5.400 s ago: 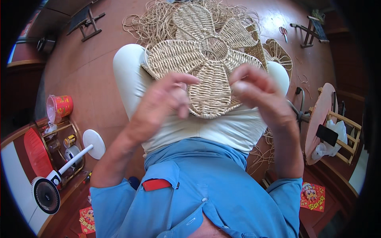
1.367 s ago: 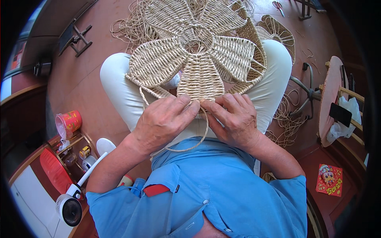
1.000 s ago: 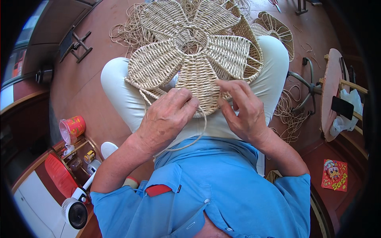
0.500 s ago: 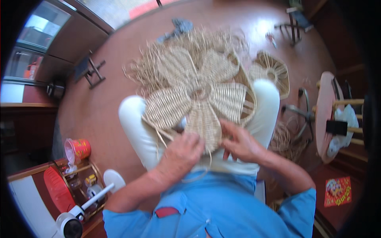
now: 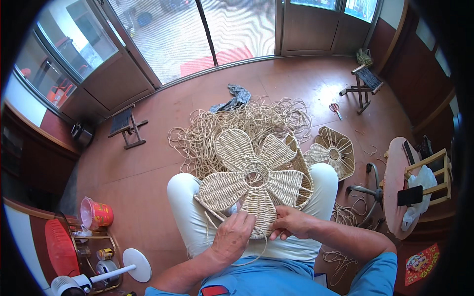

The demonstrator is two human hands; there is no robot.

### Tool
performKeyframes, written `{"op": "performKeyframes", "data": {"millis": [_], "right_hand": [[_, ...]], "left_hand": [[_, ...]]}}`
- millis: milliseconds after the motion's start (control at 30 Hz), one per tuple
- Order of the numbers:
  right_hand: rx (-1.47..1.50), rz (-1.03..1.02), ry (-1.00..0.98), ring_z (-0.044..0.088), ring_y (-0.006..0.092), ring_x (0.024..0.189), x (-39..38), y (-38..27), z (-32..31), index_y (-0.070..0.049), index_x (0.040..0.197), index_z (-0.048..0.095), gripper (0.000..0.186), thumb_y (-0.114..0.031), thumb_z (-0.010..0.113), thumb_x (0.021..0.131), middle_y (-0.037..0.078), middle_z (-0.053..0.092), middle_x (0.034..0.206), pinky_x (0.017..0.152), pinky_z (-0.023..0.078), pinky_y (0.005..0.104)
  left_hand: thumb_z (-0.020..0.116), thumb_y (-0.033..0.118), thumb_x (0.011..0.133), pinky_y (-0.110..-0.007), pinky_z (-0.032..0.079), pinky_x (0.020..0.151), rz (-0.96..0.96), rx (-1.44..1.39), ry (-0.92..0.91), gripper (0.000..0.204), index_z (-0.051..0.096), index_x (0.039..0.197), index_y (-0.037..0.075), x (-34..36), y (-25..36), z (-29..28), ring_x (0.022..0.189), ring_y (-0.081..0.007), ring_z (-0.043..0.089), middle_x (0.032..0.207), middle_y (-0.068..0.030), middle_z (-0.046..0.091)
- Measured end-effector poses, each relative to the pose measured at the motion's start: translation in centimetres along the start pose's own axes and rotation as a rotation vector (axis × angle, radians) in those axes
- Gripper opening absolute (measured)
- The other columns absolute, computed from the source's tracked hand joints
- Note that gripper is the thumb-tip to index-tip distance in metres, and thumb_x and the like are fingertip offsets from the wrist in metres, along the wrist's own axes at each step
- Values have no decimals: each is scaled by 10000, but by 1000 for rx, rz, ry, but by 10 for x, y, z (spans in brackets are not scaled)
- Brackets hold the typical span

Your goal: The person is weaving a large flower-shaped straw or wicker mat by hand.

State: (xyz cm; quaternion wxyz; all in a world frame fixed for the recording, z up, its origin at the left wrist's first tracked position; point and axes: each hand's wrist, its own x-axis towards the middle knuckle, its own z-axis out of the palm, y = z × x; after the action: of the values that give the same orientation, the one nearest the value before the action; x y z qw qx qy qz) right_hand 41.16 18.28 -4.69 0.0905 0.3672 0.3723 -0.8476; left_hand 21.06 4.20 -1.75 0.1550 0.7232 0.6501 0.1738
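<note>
A woven basket [image 5: 233, 191] of pale straw cord lies across my lap, its side worked as a flower with broad petals around a round hole. My left hand [image 5: 233, 238] is closed on the near petal's left edge, fingers bent over the weave. My right hand [image 5: 292, 223] pinches that petal's right edge between thumb and fingers. A loose cord end [image 5: 262, 252] hangs in a loop below the petal, near my left hand. Another strand dangles at the basket's left edge. The undersides of both grips are hidden.
A big heap of loose cord [image 5: 202, 133] lies on the floor beyond my knees. Right of it stands a second flower-woven basket [image 5: 347, 165], with scissors [image 5: 335, 109] farther off. Folding stools [image 5: 122, 122] and a round pink table [image 5: 395, 190] stand around; a red bucket [image 5: 101, 215] is at left.
The view has tilted up, so the doorway shows and the lap sits lower in the picture. My right fingers have closed in on the petal's edge; my left hand stays at the petal.
</note>
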Motion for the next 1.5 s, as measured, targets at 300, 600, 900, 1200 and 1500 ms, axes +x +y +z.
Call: {"op": "performKeyframes", "data": {"millis": [300,600,900,1200,1500], "right_hand": [[-74,25,114,760,164,750,-1,-15,5,-1,1335,547,379,39,573,959,128,725,1028,532,546,263],[8,15,100,765,167,787,-7,-24,12,-9,1365,543,396,69,515,978,93,707,1123,552,571,259],[10,-13,109,755,110,746,-6,-16,13,-5,1447,490,443,18,555,1009,75,705,1053,510,566,211],[-3,-47,110,750,106,729,-8,-16,15,-3,1444,485,428,1,553,1022,81,711,1078,515,567,212],[26,-40,137,752,164,739,-5,-14,15,8,1386,518,399,76,535,994,124,704,1131,523,567,270]], "left_hand": [[751,69,914,-477,509,809,-27,-85,145,83,697,967,34,13,-1,0,908,-368,636,911,-155,611],[742,7,917,-442,530,764,-107,-189,117,73,706,977,23,9,-9,-2,842,-325,670,904,-126,645],[746,14,908,-446,523,769,-89,-161,122,88,695,974,43,12,-5,-2,849,-316,661,900,-112,638],[735,-21,852,-415,547,825,89,-63,44,284,751,1108,103,2,-14,2,952,-300,646,1028,-86,643],[673,-39,851,-443,537,842,65,25,-45,377,709,1209,74,5,2,1,976,-327,621,1078,-116,625]]}}
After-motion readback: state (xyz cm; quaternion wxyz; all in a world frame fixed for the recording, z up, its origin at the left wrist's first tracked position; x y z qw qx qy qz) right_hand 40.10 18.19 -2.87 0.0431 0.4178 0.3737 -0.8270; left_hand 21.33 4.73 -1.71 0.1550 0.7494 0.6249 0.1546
